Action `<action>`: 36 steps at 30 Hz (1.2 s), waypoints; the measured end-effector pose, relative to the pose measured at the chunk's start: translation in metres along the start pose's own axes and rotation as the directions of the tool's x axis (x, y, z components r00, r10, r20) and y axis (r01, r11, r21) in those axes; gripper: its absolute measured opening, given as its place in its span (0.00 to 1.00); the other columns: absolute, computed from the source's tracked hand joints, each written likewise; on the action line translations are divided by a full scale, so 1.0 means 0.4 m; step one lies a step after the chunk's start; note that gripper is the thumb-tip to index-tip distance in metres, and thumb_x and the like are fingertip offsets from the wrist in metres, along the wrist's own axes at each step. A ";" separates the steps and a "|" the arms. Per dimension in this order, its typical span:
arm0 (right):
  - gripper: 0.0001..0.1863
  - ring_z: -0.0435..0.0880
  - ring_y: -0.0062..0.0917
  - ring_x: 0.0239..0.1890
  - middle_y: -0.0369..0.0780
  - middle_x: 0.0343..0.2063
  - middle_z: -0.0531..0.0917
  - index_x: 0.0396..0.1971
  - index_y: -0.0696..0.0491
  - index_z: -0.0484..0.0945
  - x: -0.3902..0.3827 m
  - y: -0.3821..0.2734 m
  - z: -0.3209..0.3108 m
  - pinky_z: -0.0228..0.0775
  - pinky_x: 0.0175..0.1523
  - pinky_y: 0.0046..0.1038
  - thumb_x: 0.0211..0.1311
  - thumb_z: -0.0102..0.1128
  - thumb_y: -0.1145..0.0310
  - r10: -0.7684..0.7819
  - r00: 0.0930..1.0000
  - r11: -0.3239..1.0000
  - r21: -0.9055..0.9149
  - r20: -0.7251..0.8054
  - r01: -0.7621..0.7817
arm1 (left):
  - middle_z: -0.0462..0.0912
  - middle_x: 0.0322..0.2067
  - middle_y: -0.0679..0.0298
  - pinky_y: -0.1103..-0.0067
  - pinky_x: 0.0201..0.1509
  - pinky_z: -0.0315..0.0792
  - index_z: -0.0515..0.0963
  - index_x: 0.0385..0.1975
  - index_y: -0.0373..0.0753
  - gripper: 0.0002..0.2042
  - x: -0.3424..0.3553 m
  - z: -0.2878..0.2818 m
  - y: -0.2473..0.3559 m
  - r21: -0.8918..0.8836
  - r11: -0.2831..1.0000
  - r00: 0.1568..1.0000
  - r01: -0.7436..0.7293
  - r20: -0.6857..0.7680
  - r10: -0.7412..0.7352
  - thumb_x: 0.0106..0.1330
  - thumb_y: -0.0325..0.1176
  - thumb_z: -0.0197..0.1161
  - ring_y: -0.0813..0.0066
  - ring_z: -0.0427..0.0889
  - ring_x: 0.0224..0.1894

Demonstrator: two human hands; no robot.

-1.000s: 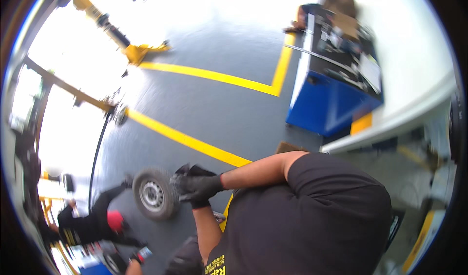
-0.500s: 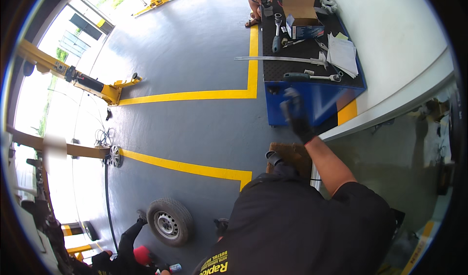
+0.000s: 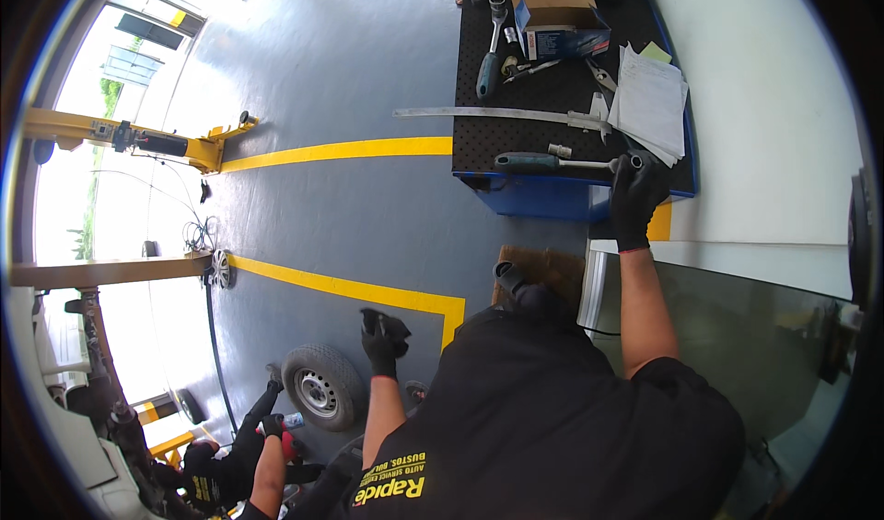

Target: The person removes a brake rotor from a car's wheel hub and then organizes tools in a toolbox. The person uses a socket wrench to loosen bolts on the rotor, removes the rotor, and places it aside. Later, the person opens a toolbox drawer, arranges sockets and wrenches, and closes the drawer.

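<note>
Right hand (image 3: 638,198) at the head of a ratchet wrench (image 3: 543,162)

Black-gloved, the right hand reaches over the near edge of a blue workbench (image 3: 479,139), its fingers bent about the metal head of the ratchet wrench. Whether they have closed on it, I cannot tell. The ratchet wrench lies crosswise near that edge, its dark handle pointing left and its head to the right. Just beyond its shaft lies a small metal socket (image 3: 559,150).

Farther across the black, perforated bench top, a long metal caliper (image 3: 497,114) lies roughly parallel to the wrench, its beam sticking out past the left edge. White papers (image 3: 649,105) overlap at the right, near the gloved fingers. Beyond the caliper are a pair of pliers (image 3: 601,75), an open cardboard box (image 3: 564,41) and, to the left of the box, a second ratchet wrench (image 3: 492,46).

Well apart from the bench, the left hand (image 3: 384,340), also in a black glove, hangs over the grey floor (image 3: 341,216) with its fingers bent; I cannot tell how far they are closed or whether they hold anything. Lower and to the left, a wheel (image 3: 320,388) with its tyre rests on the floor. Near it is a co-worker (image 3: 216,483) in black. Yellow lines (image 3: 341,282) mark the floor, and a yellow post (image 3: 147,140) shows at the far left
</note>
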State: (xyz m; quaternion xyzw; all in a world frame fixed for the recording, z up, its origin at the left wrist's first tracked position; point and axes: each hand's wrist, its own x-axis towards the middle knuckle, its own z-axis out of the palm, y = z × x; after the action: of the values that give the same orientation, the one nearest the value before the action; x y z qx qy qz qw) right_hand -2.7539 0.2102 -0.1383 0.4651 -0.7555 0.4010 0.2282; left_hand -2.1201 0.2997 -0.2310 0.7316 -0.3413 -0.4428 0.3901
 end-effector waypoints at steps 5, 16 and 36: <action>0.12 0.83 0.44 0.49 0.45 0.44 0.84 0.46 0.53 0.78 -0.003 0.030 -0.020 0.73 0.55 0.45 0.78 0.65 0.59 0.004 0.997 0.965 0.262 0.079 -0.024 | 0.88 0.29 0.62 0.74 0.36 0.81 0.79 0.47 0.35 0.13 0.016 0.179 0.213 0.026 0.993 0.964 -0.112 0.244 0.102 0.77 0.40 0.67 0.74 0.88 0.29; 0.24 0.75 0.13 0.25 0.33 0.22 0.78 0.65 0.56 0.77 0.169 -0.024 -0.110 0.69 0.32 0.23 0.79 0.66 0.57 0.291 0.815 0.722 0.445 0.500 -0.530 | 0.88 0.48 0.43 0.54 0.51 0.80 0.86 0.42 0.33 0.15 -0.164 -0.022 -0.239 0.736 0.540 0.908 -0.408 0.386 0.161 0.62 0.38 0.68 0.43 0.86 0.47; 0.20 0.68 0.09 0.22 0.28 0.29 0.79 0.59 0.52 0.82 0.228 -0.003 -0.140 0.62 0.28 0.17 0.73 0.71 0.61 0.204 0.351 0.340 0.270 0.914 -0.901 | 0.85 0.33 0.72 0.50 0.80 0.62 0.87 0.28 0.53 0.03 -0.021 0.122 -0.262 0.083 0.996 0.883 -0.040 0.469 -0.003 0.54 0.38 0.71 0.44 0.78 0.65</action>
State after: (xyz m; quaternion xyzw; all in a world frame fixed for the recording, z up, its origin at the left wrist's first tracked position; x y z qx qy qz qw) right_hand -2.7966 0.2085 -0.0403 0.2951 -0.6411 0.4977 -0.5042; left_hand -2.1517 0.3421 -0.3342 0.6165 -0.4519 -0.5869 0.2669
